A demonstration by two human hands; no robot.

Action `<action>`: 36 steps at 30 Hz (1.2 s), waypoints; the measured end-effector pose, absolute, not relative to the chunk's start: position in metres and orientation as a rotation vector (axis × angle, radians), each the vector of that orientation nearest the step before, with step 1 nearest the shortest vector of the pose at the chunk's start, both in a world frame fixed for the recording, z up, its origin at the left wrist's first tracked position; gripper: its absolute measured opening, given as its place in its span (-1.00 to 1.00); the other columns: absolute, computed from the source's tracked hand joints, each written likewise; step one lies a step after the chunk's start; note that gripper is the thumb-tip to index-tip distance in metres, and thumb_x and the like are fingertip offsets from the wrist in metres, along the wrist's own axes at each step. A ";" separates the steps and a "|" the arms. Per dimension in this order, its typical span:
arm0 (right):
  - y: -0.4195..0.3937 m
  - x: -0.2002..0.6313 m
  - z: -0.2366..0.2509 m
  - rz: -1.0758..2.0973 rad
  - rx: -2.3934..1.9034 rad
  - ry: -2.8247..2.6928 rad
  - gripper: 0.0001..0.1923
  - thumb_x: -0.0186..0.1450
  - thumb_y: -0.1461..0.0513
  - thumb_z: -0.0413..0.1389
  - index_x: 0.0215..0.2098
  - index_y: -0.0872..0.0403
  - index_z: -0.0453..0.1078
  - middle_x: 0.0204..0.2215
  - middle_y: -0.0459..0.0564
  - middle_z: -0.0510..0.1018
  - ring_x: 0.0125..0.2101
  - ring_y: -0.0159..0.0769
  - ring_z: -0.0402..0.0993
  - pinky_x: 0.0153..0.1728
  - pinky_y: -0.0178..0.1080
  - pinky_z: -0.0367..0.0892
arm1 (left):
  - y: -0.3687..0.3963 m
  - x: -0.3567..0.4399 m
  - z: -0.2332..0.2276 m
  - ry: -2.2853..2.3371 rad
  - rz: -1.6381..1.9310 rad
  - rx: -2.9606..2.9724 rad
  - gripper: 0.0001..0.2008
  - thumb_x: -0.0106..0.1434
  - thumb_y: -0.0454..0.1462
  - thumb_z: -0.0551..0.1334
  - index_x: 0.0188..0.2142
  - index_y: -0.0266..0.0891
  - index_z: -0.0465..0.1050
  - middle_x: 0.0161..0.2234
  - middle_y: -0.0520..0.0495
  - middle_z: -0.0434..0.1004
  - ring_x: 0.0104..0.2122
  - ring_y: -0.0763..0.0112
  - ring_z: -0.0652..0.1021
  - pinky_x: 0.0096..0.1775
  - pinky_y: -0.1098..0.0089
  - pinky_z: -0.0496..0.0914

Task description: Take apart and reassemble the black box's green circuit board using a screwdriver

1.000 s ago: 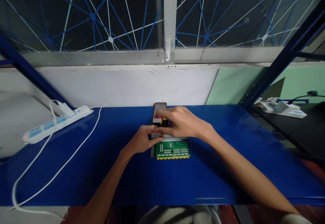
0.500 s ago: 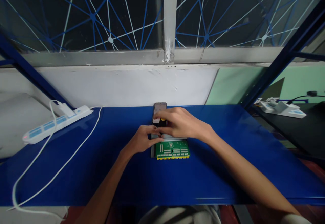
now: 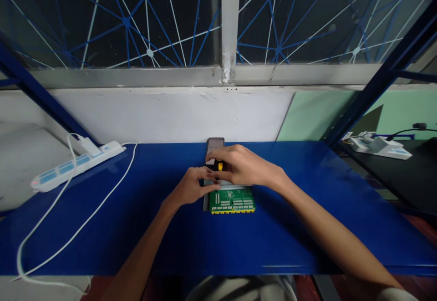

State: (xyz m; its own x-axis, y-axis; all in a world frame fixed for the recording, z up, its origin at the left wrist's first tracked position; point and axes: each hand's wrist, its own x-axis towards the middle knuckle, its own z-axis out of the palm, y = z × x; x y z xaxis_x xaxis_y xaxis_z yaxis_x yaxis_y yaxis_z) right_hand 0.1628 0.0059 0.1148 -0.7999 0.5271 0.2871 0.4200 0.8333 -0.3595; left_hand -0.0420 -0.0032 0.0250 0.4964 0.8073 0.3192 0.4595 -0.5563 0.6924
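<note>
One green board (image 3: 232, 199) lies nearer than the fingers (image 3: 223, 152) (right's round a yellow-black handle (image 3: 220, 166), left's hold unclear).

lower end of yellow-black tool (image 3: 220, 166), seemingly behind right hand (image 3: 243, 164)

Readable text: none | phone (image 3: 215, 143) at the worktop's (image 3: 290, 232) back edge: its screen shows marks too small to read | circuit board (image 3: 235, 196) between phone and front edge: its white markings are too small
</note>
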 end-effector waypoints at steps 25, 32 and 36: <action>0.012 0.165 0.111 0.531 -0.644 -2.656 -0.61 0.23 0.34 0.06 0.05 0.07 0.31 -0.25 0.02 0.55 -0.32 -0.30 0.39 -0.36 -0.27 0.15 | -0.003 -0.044 0.027 1.044 0.796 2.193 -0.90 0.21 -0.27 0.29 -0.33 -0.17 0.63 -0.27 -0.03 0.64 -0.25 0.31 0.60 -0.15 0.34 0.46; 0.012 0.160 0.106 0.457 -0.667 -2.634 -0.75 0.30 0.26 0.06 -0.05 0.08 0.34 -0.31 -0.01 0.52 -0.38 -0.33 0.32 -0.39 -0.27 0.09 | -0.002 -0.045 0.025 1.050 0.771 2.245 -0.88 0.22 -0.28 0.27 -0.32 -0.17 0.62 -0.28 -0.01 0.65 -0.25 0.31 0.61 -0.16 0.34 0.46; 0.011 0.159 0.105 0.425 -0.689 -2.617 -0.76 0.30 0.24 0.06 -0.05 0.07 0.33 -0.32 -0.03 0.50 -0.42 -0.35 0.28 -0.40 -0.28 0.07 | -0.003 -0.044 0.027 1.060 0.750 2.255 -0.87 0.24 -0.28 0.25 -0.31 -0.19 0.62 -0.29 -0.02 0.66 -0.25 0.28 0.61 -0.16 0.34 0.45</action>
